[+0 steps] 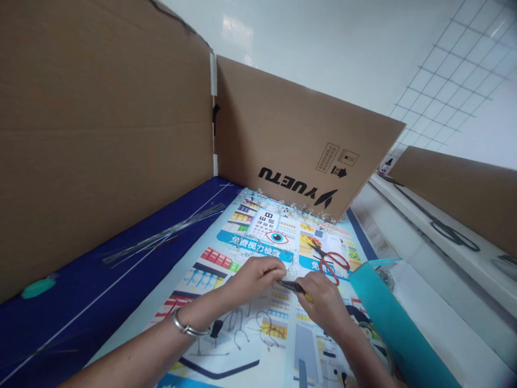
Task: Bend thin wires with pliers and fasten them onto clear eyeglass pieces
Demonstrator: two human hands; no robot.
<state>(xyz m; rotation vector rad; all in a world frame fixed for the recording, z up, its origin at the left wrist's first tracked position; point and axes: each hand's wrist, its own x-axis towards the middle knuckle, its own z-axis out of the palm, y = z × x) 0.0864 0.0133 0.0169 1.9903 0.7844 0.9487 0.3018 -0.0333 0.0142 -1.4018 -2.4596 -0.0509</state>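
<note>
My right hand [323, 299] is wrapped round a pair of pliers [293, 286] with dark jaws and a bit of yellow handle. The jaws point left and reach my left hand [260, 277], whose fingers are pinched together at their tip. What the pinch holds is too small to make out. A silver bracelet is on the left wrist. Beyond my right hand, scissors with red handles [334, 264] lie open on the printed sheet [210, 285]. Several thin bent wires [238, 328] lie on the sheet, nearer to me than my left hand.
Cardboard panels [100, 129] stand at the left and back. Small clear and wire pieces [291, 207] line the back panel's foot. Long thin strips [165, 234] lie on the blue surface at the left. A teal box [399, 318] stands at the right, beside a white ledge.
</note>
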